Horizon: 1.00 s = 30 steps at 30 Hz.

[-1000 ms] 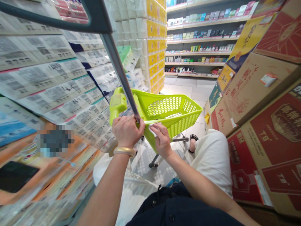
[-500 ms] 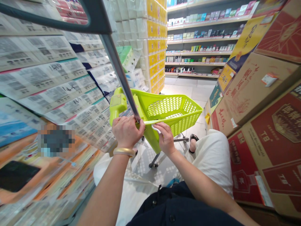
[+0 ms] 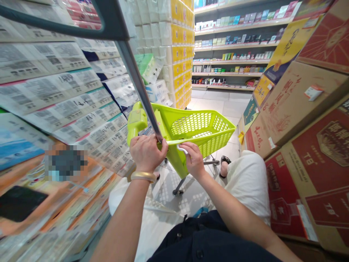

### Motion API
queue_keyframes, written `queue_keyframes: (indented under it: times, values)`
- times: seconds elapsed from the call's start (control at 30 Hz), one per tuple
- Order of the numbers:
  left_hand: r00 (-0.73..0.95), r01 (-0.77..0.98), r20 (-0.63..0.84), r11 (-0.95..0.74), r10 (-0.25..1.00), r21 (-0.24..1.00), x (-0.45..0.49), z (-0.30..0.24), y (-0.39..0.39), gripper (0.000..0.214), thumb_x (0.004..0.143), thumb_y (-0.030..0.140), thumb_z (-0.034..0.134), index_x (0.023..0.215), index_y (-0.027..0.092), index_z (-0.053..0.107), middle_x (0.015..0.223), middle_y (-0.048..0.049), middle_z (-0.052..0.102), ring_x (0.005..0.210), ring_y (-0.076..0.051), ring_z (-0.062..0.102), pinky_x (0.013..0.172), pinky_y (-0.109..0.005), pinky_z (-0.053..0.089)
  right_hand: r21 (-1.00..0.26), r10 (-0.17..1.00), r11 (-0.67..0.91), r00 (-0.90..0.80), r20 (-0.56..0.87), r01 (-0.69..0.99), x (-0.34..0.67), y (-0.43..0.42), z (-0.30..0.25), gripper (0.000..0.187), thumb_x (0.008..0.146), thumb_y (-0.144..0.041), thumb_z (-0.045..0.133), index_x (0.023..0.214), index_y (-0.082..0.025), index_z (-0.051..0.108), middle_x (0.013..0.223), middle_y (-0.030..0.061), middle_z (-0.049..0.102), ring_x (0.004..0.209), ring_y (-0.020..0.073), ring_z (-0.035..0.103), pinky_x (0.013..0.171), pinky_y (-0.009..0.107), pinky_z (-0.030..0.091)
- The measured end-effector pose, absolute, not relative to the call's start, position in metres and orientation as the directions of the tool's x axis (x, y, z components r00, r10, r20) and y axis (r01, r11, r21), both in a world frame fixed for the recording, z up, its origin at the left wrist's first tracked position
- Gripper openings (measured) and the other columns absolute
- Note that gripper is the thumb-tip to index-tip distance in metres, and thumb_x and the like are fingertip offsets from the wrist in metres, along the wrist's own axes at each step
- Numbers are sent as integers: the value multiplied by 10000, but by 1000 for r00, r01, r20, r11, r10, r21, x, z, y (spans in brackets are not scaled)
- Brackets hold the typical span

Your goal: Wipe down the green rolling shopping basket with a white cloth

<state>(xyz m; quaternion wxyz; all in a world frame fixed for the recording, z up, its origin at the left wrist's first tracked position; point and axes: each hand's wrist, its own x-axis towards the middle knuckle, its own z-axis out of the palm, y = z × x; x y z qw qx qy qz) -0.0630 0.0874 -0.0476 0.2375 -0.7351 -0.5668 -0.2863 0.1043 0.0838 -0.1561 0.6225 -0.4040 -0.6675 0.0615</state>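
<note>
A small lime-green shopping cart [image 3: 174, 162] with a perforated basket stands in front of me. My left hand [image 3: 148, 153], a gold bangle at its wrist, is closed over the cart's near edge, beside the lower end of a slanting metal tube [image 3: 137, 82]. That tube runs up to a dark grey handle [image 3: 116, 22] at upper left. Between the fingers of my right hand [image 3: 195, 160] is a folded white wipe [image 3: 182, 148], pressed to the near side of the basket just below the rim. The right fingers are closed; the left palm's underside is hidden.
Stacked packs of tissue paper [image 3: 65, 83] line the left side, with a black phone [image 3: 21, 203] lying on lower packs. Cardboard cartons [image 3: 297, 98] rise close on the right. Beyond the cart are yellow-sided packs [image 3: 181, 54] and shelves of goods [image 3: 237, 45].
My right hand, with the wipe, has shifted very slightly to the right along the basket edge. The left hand keeps its hold, and the cart stays in place.
</note>
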Motion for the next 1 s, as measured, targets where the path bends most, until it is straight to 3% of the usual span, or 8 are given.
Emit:
queue_keyframes:
  times: [0.2, 0.43, 0.63, 0.77, 0.87, 1.0]
  values:
    - [186, 971, 697, -237, 692, -23, -65, -50, 91, 282, 886, 411, 494, 744, 219, 644, 642, -62, 666, 727, -257, 627, 794, -414, 376, -633, 629, 574, 216, 747, 520, 114, 86, -160, 284, 957, -171, 466, 1041, -239, 728, 1061, 76, 717, 1041, 220, 640, 952, 389, 523]
    - [204, 968, 707, -249, 677, -41, -65, -50, 89, 268, 886, 400, 505, 758, 211, 647, 653, -58, 666, 736, -251, 631, 794, -407, 374, -571, 614, 682, 68, 787, 458, 103, 82, -154, 323, 968, -148, 434, 1105, -230, 714, 1115, 81, 712, 1103, 200, 629, 1010, 372, 504]
    - [207, 967, 724, -249, 658, -50, -66, -52, 92, 271, 876, 398, 513, 721, 209, 630, 620, -42, 651, 691, -248, 612, 759, -400, 373, -645, 633, 588, 219, 743, 488, 136, 89, -167, 279, 960, -185, 461, 1017, -225, 732, 1041, 78, 736, 1037, 214, 662, 954, 392, 537]
    - [224, 962, 749, -262, 624, -70, -66, -52, 92, 251, 870, 382, 528, 719, 209, 628, 616, -31, 644, 688, -240, 608, 761, -391, 377, -687, 621, 608, 302, 723, 397, 124, 75, -142, 269, 975, -217, 473, 1130, -231, 691, 1049, 73, 732, 1010, 206, 680, 922, 372, 557]
    - [223, 962, 754, -265, 618, -67, -66, -52, 91, 249, 864, 380, 534, 711, 208, 629, 604, -31, 640, 684, -237, 609, 753, -385, 375, -582, 541, 689, 227, 810, 433, 101, 72, -119, 329, 985, -180, 436, 1206, -252, 669, 1216, 75, 697, 1183, 210, 627, 1049, 404, 505]
    - [224, 961, 752, -269, 619, -65, -67, -51, 90, 236, 860, 371, 538, 727, 206, 642, 612, -37, 648, 688, -235, 611, 750, -382, 372, -445, 553, 725, -59, 831, 525, 83, 83, -112, 360, 987, -161, 425, 1249, -252, 655, 1273, 43, 692, 1282, 194, 568, 1141, 403, 423]
